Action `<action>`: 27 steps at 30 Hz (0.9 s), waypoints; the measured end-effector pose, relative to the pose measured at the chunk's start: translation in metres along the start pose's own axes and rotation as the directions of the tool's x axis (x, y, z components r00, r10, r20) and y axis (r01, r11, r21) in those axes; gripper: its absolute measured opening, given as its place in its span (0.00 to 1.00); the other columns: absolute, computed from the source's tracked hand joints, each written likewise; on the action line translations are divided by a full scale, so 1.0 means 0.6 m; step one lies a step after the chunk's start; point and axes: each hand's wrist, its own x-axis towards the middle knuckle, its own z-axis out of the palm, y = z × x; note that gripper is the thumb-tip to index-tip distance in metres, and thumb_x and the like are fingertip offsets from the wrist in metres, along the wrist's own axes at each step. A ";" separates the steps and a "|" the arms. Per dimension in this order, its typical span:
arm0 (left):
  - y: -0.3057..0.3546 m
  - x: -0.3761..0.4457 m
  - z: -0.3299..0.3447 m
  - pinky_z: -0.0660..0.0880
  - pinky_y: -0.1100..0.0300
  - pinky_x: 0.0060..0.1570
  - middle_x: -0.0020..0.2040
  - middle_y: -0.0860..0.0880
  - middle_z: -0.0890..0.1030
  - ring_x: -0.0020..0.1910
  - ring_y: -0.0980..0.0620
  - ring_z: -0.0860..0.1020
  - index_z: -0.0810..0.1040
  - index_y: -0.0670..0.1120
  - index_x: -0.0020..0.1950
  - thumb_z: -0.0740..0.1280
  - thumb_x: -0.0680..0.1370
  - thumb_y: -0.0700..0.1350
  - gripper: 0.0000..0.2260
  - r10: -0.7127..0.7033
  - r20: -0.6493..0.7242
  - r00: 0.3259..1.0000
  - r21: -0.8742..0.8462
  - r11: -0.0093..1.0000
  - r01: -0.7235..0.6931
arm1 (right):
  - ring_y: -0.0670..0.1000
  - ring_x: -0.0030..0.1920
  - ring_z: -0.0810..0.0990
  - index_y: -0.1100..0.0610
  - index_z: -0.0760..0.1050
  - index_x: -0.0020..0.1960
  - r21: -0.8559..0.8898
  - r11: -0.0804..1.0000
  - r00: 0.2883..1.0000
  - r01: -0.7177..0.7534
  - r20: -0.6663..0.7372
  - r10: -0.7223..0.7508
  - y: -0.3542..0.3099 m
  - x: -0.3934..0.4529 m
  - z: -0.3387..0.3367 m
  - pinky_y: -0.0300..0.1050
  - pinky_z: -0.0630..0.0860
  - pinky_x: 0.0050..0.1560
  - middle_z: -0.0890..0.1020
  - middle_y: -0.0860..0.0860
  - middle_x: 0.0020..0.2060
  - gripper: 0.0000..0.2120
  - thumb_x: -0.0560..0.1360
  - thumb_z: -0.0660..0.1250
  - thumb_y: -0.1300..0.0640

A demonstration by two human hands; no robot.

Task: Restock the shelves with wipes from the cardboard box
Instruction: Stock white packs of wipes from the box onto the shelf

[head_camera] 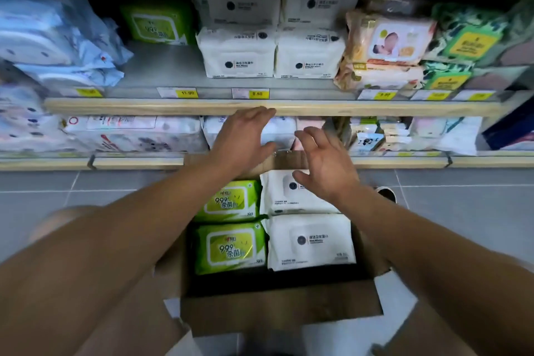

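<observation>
Restocking barely begun: brown cardboard box holds four green and white wipe packs; both hands, left hand and right hand, spread and grasping nothing, above it; grey metal shelf partly bare.

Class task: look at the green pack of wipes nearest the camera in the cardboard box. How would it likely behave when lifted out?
The near green soft-plastic wipes pack looks pillowy, so it would probably sag slightly rather than stay rigid. Its glossy film may be somewhat slippery. Lying flat in the brown cardboard box, it seems unlikely to roll or tip.
</observation>
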 end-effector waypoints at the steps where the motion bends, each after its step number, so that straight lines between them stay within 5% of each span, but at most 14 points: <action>1: 0.007 -0.022 0.009 0.68 0.50 0.65 0.67 0.43 0.74 0.64 0.41 0.72 0.71 0.43 0.70 0.72 0.70 0.47 0.29 -0.003 0.024 1.000 -0.010 1.000 0.003 | 0.57 0.72 0.60 0.53 0.60 0.75 -0.008 1.000 0.999 -0.002 0.040 0.003 0.000 -0.022 0.007 0.52 0.58 0.72 0.63 0.52 0.72 0.37 0.71 0.71 0.46; 9: 0.037 -0.161 0.089 0.69 0.51 0.64 0.68 0.45 0.73 0.65 0.42 0.72 0.69 0.44 0.71 0.70 0.72 0.50 0.29 -0.035 0.255 0.966 -0.011 0.999 0.039 | 0.54 0.74 0.58 0.50 0.54 0.77 -0.069 0.997 0.973 0.027 0.231 -0.011 0.005 -0.149 0.060 0.45 0.47 0.70 0.60 0.49 0.74 0.38 0.73 0.67 0.42; 16: 0.047 -0.205 0.158 0.71 0.52 0.60 0.69 0.46 0.71 0.63 0.42 0.73 0.66 0.47 0.72 0.69 0.71 0.53 0.32 -0.117 0.454 0.884 0.024 0.993 0.119 | 0.56 0.73 0.59 0.53 0.57 0.76 0.002 0.998 0.935 -0.070 0.350 0.065 0.040 -0.182 0.113 0.49 0.57 0.72 0.61 0.52 0.74 0.37 0.73 0.68 0.44; 27: 0.027 -0.198 0.233 0.65 0.52 0.67 0.73 0.45 0.66 0.68 0.43 0.68 0.61 0.48 0.75 0.76 0.64 0.58 0.44 -0.160 0.623 0.766 0.051 0.985 0.164 | 0.56 0.71 0.61 0.54 0.59 0.74 0.111 0.985 0.917 -0.135 0.390 0.082 0.052 -0.207 0.160 0.48 0.57 0.73 0.64 0.52 0.71 0.38 0.70 0.71 0.46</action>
